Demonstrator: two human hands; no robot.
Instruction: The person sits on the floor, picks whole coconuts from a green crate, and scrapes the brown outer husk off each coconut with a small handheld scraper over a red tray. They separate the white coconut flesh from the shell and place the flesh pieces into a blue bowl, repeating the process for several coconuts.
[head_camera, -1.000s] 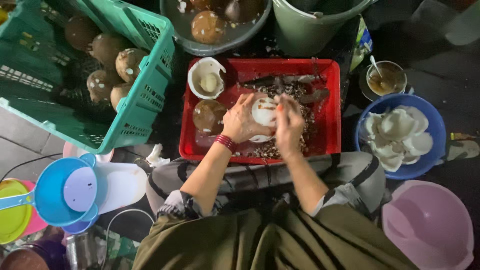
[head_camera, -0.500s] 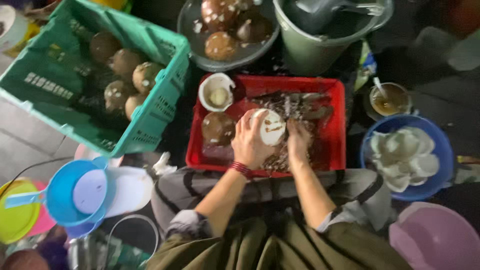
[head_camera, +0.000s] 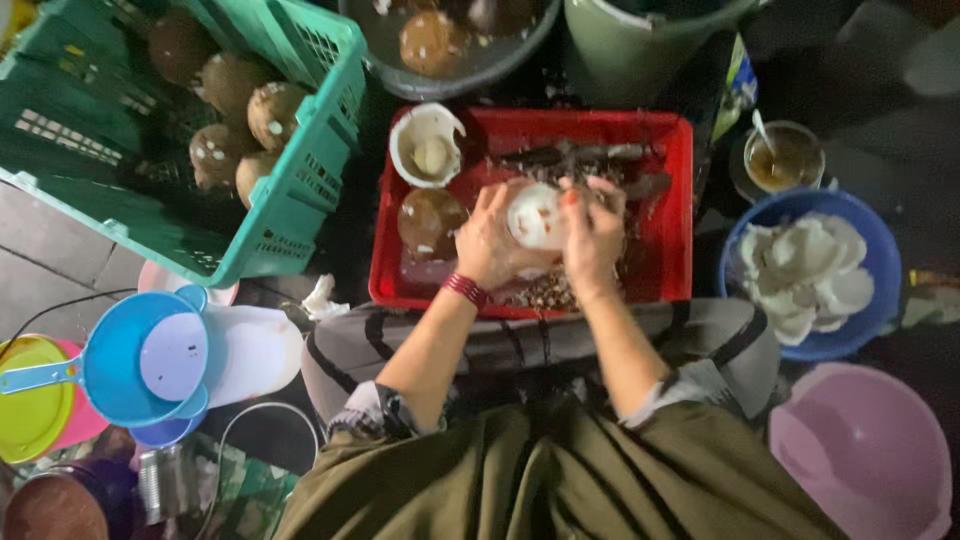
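Observation:
My left hand (head_camera: 490, 240) and my right hand (head_camera: 592, 232) both close around a white peeled coconut piece (head_camera: 537, 215) over a red tray (head_camera: 672, 210) on my lap. A red band sits on my left wrist. In the tray lie a brown coconut (head_camera: 428, 222), an opened half shell with white flesh (head_camera: 427, 147) and dark shell scraps (head_camera: 585, 160). Whether my right hand also holds a tool is hidden.
A green crate (head_camera: 300, 170) of brown coconuts stands at the left. A grey basin (head_camera: 450, 75) with coconuts and a green bucket (head_camera: 640, 50) sit behind the tray. A blue bowl (head_camera: 880, 260) holds white coconut pieces; pink basin (head_camera: 860, 460), blue scoop (head_camera: 130, 360).
The white piece has stayed between my hands over the tray while they shifted slightly around it. The camera has moved, so the scene sits a little differently in view.

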